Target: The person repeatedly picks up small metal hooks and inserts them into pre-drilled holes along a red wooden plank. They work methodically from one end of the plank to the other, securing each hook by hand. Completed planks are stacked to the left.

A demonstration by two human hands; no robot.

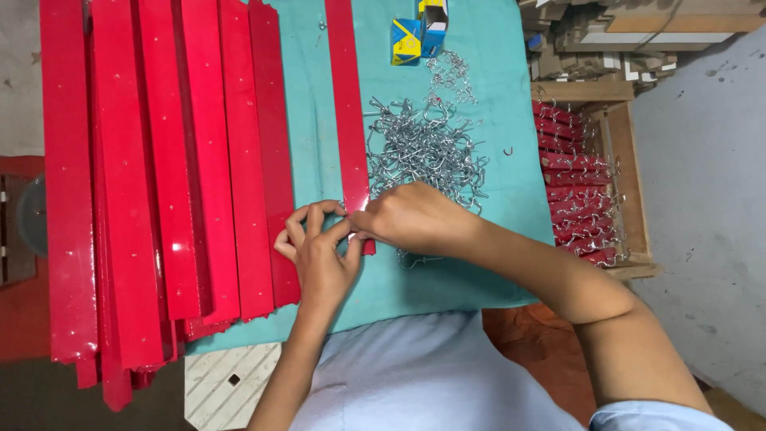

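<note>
A stack of long red strips (152, 175) fills the nine o'clock side of the teal cloth (495, 72), their ends overhanging the near edge. At centre, the left hand (319, 251) pinches the near end of a single red strip (349, 104) that runs up toward twelve o'clock — fingers curled against its edge. The right hand (415, 217) meets it from three o'clock, fingertips closed on the same end; whether it holds a hook there I cannot tell. Just above lies a tangled heap of silver wire hooks (427, 144). Small blue-and-yellow boxes (419, 32) sit at twelve o'clock. At three o'clock, a wooden crate (626, 160) holds red strips with hooks fitted.
</note>
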